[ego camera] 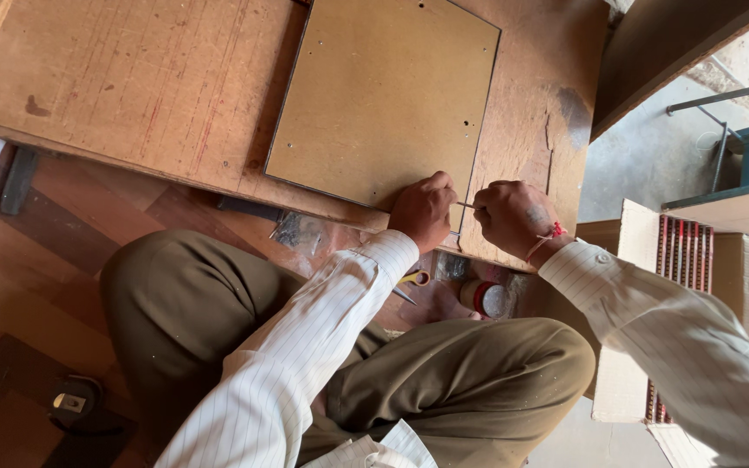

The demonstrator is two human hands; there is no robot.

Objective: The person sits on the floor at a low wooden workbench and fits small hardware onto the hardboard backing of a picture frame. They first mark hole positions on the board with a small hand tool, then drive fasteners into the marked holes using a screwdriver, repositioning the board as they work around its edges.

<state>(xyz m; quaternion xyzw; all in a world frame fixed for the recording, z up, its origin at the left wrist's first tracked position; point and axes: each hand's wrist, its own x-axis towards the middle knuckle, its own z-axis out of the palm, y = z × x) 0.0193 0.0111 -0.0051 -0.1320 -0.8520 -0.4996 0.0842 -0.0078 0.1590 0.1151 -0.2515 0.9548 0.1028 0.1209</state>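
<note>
A tan hardboard panel (383, 95) lies on a low wooden board (132, 78) in front of my crossed legs. My left hand (424, 211) presses on the panel's near corner, fingers closed around the end of a thin metal tool (466, 205). My right hand (513, 217), with a red thread at the wrist, grips the same thin tool from the other side, at the panel's edge. Both hands almost touch each other.
Scissors with yellow handles (409, 284) and a small round container with a red band (484, 298) lie on the floor by my foot. A cardboard box (739, 269) with a red-lined frame stands at the right. A black object (75, 403) sits lower left.
</note>
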